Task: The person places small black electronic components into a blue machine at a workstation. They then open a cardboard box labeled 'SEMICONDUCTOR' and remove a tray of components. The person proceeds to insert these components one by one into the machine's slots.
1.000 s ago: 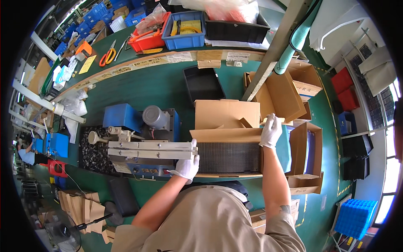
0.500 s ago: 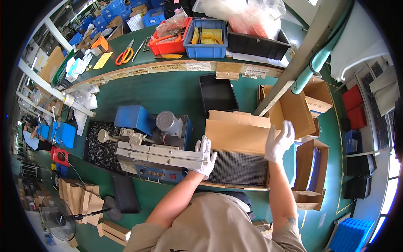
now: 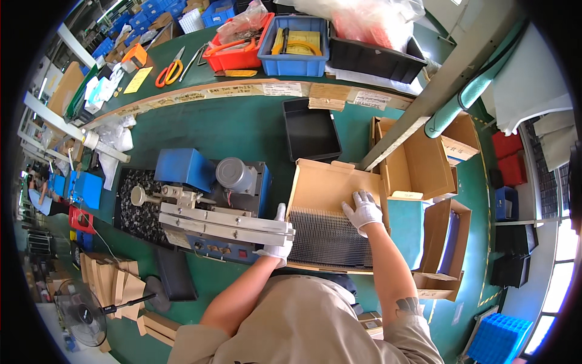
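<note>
An open cardboard box [image 3: 327,182] lies in front of me, filled with a dense dark stack of thin upright pieces [image 3: 330,239]. My right hand [image 3: 362,210], in a white glove, rests on top of that stack near the box's far right, fingers spread. My left hand [image 3: 277,246], also gloved, is at the box's left wall, next to the end of the grey metal bar of a blue bench machine [image 3: 209,206]. Whether the left hand grips anything cannot be told.
An empty black tray [image 3: 310,130] sits beyond the box. Open cartons [image 3: 418,161] stand to the right. The back shelf holds red [image 3: 236,51], blue [image 3: 294,39] and black bins and orange scissors [image 3: 167,70]. A fan [image 3: 79,312] and flat cardboard lie at lower left.
The box flap that stood up a second ago now lies flat. My right hand came off the box's right edge onto the stack inside. The view has shifted.
</note>
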`<state>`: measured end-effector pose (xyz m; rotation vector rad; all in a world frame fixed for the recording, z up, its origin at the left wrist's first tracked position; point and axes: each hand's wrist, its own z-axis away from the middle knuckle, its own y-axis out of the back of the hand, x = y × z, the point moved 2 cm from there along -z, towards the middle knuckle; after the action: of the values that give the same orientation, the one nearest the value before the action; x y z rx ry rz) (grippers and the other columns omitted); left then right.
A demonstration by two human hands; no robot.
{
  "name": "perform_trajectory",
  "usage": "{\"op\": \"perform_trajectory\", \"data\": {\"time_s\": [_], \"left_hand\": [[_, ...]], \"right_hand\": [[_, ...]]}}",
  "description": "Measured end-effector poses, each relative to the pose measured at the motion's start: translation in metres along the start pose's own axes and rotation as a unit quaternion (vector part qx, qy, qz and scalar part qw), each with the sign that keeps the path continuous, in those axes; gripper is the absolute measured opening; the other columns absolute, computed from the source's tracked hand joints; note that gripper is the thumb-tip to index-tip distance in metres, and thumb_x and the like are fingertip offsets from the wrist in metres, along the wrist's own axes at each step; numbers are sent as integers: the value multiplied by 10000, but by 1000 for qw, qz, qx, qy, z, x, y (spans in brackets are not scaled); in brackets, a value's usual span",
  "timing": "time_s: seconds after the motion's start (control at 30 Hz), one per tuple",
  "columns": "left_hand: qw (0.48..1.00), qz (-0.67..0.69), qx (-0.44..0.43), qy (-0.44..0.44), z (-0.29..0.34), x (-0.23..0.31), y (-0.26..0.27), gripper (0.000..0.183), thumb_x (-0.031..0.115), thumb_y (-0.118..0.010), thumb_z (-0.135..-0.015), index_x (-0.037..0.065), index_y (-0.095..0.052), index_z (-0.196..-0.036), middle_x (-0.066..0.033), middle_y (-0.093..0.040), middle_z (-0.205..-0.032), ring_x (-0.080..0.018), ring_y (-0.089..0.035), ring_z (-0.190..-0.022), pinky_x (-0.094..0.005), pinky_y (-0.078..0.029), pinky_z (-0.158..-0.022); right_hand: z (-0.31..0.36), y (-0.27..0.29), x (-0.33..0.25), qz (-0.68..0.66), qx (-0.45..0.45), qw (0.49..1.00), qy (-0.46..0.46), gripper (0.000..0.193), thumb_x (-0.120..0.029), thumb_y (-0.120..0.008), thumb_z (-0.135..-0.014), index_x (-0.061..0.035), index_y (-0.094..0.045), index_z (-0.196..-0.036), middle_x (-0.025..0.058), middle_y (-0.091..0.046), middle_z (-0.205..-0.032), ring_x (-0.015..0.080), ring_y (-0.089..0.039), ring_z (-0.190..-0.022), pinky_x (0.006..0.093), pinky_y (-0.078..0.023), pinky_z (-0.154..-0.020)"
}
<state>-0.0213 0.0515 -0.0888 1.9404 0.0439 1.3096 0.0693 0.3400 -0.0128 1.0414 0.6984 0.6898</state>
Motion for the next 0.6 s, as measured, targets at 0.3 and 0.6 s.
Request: {"op": "perform_trajectory", "data": {"time_s": [0.3,0.6], "left_hand": [[761,548,-10,346,25,29,29,478,323,-384,-1085,82,-376,-1498,-53,-461,-1455,-164,-441,-1343,-305,-312,-1158],[969,-43,-200,137,17,25,40,514,202,-333,-1091,25,-243,-1566,-170,-302,-1601,-251,-324,-1468,-364,-263,-1208]], "right_hand": [[31,2,-61,-111,199,958,176,109,-163,-637,-870,-81,-672,-932,129,-676,-1051,350,-630,-1018,482,-495,-885],[14,-29,-142,-29,35,982,183,233,-246,-524,-954,-118,-691,-1055,154,-705,-1042,383,-653,-998,501,-502,-873]]}}
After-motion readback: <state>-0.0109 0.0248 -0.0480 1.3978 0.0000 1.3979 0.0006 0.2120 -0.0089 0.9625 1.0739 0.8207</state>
